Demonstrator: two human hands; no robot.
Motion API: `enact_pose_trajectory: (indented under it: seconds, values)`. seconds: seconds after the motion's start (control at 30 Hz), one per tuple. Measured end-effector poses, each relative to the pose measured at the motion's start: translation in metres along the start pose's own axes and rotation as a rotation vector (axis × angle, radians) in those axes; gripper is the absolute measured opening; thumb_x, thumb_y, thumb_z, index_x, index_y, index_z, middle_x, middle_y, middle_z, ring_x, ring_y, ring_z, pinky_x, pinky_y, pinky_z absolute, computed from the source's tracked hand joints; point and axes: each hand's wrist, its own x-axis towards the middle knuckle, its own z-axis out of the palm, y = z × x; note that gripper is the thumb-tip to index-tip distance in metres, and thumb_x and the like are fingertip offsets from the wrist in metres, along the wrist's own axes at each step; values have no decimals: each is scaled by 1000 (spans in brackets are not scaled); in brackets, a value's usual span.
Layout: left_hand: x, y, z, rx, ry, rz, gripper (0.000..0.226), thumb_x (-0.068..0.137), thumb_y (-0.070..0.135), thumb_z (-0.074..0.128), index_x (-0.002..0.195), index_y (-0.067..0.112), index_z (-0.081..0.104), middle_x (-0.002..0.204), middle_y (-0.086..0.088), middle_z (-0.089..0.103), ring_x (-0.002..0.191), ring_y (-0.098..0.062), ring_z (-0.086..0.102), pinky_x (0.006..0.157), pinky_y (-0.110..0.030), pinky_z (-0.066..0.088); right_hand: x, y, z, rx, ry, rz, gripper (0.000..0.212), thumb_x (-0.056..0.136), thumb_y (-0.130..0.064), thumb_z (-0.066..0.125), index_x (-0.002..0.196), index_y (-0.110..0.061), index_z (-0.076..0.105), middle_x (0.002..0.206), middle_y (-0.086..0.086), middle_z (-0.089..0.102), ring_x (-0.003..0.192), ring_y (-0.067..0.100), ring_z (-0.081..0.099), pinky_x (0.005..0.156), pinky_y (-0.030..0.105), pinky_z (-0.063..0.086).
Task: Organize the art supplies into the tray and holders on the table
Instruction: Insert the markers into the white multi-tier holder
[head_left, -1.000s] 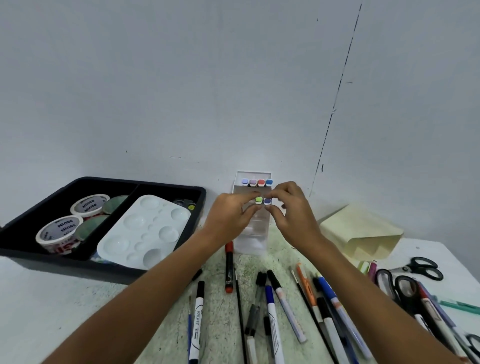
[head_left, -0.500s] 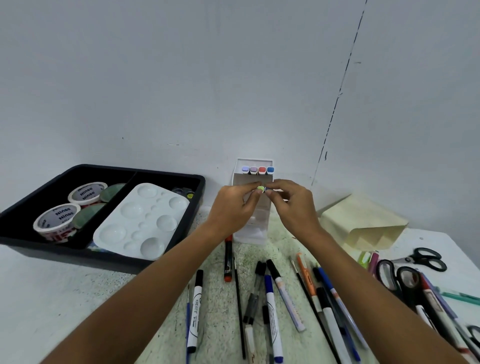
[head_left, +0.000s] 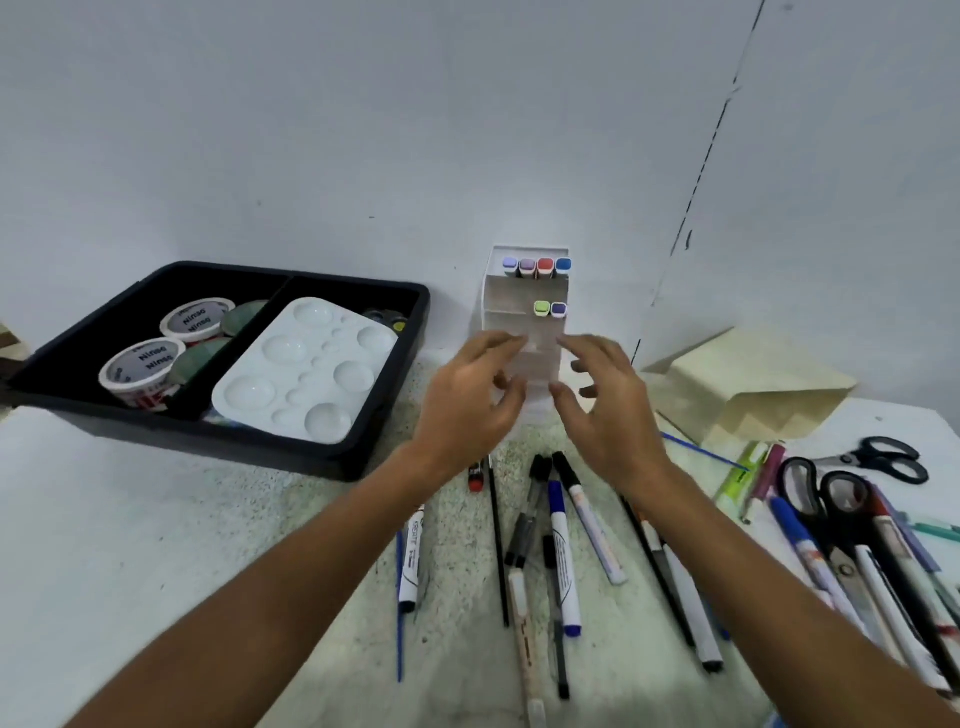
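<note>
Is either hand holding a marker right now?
No, the left hand and right hand are both empty, fingers spread before the holder.

Both hands empty, fingers loosely spread: left hand (head_left: 470, 400) and right hand (head_left: 605, 402) hover in front of the white tiered holder (head_left: 523, 332) at 12 o'clock, against the wall. Holder's top tier has four markers (head_left: 536, 266); next tier down has a green-capped marker (head_left: 542, 308) and a purple-capped one (head_left: 558, 309) side by side. Black tray (head_left: 332, 457) at 10 o'clock holds tape rolls (head_left: 136, 364) and a white palette (head_left: 306, 369). Loose pens (head_left: 563, 556) lie on the surface at 6 o'clock, scissors (head_left: 878, 460) at 3 o'clock, cream paper bag (head_left: 748, 384) at 2 o'clock.
</note>
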Motion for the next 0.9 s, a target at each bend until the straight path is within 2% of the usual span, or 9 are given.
enact_pose_trajectory:
  seconds: [0.1,0.17,0.23,0.33,0.5,0.6,0.7,0.8,0.9]
  values:
    - [-65,-8,5,35,-110,72,33,88,20,61,117,5,67,127,-11,60,112,-23,61,93,-37,52,-66,13,16,-156,-203,-93,40,87,-25,51,123,-12,63,121,6,60,111,23,58,90,41,52]
    - [-107,-11,9,145,-269,105,37,90,30,59,122,13,63,136,-12,56,131,-31,49,104,-52,43,-106,28,26,-324,-296,-163,44,88,-33,47,122,-13,64,123,12,63,117,32,58,95,49,49]
    - [-137,-13,12,355,-441,70,47,95,50,44,132,23,52,147,-12,45,140,-37,34,106,-67,30,-128,41,31,-434,-369,-175,49,96,-45,37,128,-18,62,132,12,59,130,32,49,106,50,36]
    - [-148,-25,5,510,-596,-63,64,97,65,19,143,27,44,157,-12,29,144,-40,22,105,-73,22,-126,50,29,-449,-389,-141,56,100,-51,24,129,-19,60,138,10,55,136,29,42,111,46,23]
    - [-146,-41,-8,383,-565,-164,67,96,68,15,149,29,29,162,-9,15,149,-30,5,112,-69,13,-114,53,24,-138,-334,17,50,98,-47,39,137,-19,53,146,-7,41,139,8,30,115,28,23]
    - [-144,-24,-10,276,-472,-57,59,95,64,35,136,24,49,151,-8,40,145,-29,25,109,-68,23,-103,54,6,29,-147,145,34,98,-24,49,130,-15,58,132,-10,52,125,6,46,102,18,34]
    - [-151,-3,-4,233,-486,91,64,87,72,47,124,22,62,144,-4,49,141,-25,33,110,-67,24,-99,61,-16,-46,-81,123,29,96,-20,51,120,-10,63,114,-1,65,107,7,56,90,10,37]
    - [-163,7,5,257,-539,87,77,81,81,45,129,23,60,146,-1,46,142,-21,31,111,-62,23,-108,74,-20,-204,-170,49,36,90,-26,51,119,-10,66,117,4,66,118,22,55,106,34,35]
    - [-167,7,6,245,-528,27,78,80,81,43,127,21,63,144,0,49,140,-20,34,107,-66,30,-121,76,-11,-320,-210,34,37,87,-28,55,117,-10,68,127,10,62,127,33,50,109,56,31]
